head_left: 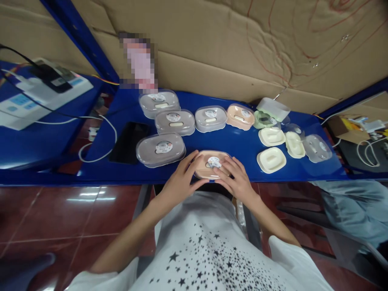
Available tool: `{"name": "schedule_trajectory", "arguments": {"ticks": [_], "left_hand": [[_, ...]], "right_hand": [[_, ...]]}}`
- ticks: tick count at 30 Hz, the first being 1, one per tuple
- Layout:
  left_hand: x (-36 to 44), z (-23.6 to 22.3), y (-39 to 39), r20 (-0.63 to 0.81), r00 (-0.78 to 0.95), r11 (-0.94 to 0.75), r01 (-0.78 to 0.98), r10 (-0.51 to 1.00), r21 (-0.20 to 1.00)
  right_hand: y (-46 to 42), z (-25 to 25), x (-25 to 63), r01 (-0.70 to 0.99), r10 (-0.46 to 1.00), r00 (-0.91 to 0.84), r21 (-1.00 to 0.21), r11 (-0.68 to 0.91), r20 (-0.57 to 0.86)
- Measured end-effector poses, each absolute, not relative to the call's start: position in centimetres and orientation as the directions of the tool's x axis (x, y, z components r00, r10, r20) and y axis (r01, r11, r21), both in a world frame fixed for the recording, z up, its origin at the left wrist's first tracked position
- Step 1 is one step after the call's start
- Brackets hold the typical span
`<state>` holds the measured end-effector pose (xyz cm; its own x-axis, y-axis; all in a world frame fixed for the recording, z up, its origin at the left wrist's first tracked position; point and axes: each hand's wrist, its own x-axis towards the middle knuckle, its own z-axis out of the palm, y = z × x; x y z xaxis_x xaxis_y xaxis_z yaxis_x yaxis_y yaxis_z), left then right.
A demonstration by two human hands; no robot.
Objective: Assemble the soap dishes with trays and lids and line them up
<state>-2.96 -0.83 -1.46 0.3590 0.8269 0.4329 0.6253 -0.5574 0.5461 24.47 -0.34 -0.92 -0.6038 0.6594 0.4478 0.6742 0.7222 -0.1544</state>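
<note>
Peach box sits at the bench's near edge, clasped by the left hand and right hand. Five lidded boxes stand behind; right of them, white trays and a clear lid lie loose, seemingly unassembled.

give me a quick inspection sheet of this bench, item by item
surface: blue bench, glossy, with boxes spread across it
job's things: peach lidded box at the near edge, round label on its lid
clutter: four grey lidded boxes, a second peach box, cream trays, loose clear lid, black phone
grippers: left hand and right hand each grip one end of the peach lidded box
cables: white cable looping off the bench's left end
surroundings: cardboard wall, white device on the left bench, red tiled floor
</note>
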Motion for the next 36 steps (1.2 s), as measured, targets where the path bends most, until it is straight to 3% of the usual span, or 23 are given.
{"name": "schedule_trajectory", "arguments": {"ticks": [3,6,12,14,21,26,31,36], "left_hand": [[-4.7,1.1,-0.8,0.51,0.318,-0.564,0.69,0.8,0.454],[-7.6,4.9,1.3,0.532,0.213,-0.456,0.805,0.82,0.38],[-11.9,7.6,11.5,0.247,0.174,-0.221,0.959,0.953,0.179],[-12.3,6.7,14.5,0.181,0.223,-0.253,0.953,0.958,0.165],[-11.1,3.5,19.7,0.27,0.406,-0.465,0.86,0.873,0.21],[-10.1,2.8,22.0,0.291,0.384,-0.451,0.867,0.876,0.214],[-9.6,3.6,22.2,0.23,0.367,-0.412,0.891,0.901,0.191],[-10.0,5.8,18.0,0.227,0.369,-0.404,0.904,0.901,0.135]], "right_hand": [[1.1,1.0,25.4,0.711,0.702,-0.595,-0.15,0.687,0.391],[4.2,3.9,26.3,0.735,0.736,-0.583,-0.162,0.659,0.345],[14.0,7.4,24.3,0.729,0.748,-0.596,-0.195,0.657,0.292],[16.5,7.4,22.8,0.729,0.743,-0.634,-0.153,0.667,0.216],[19.6,6.8,20.9,0.793,0.79,-0.6,-0.04,0.608,0.123],[21.2,6.9,19.7,0.863,0.859,-0.503,0.008,0.505,0.094],[23.5,7.1,18.7,0.873,0.872,-0.484,-0.027,0.487,0.072],[22.9,7.4,22.6,0.919,0.903,-0.385,-0.017,0.395,0.19]]}}
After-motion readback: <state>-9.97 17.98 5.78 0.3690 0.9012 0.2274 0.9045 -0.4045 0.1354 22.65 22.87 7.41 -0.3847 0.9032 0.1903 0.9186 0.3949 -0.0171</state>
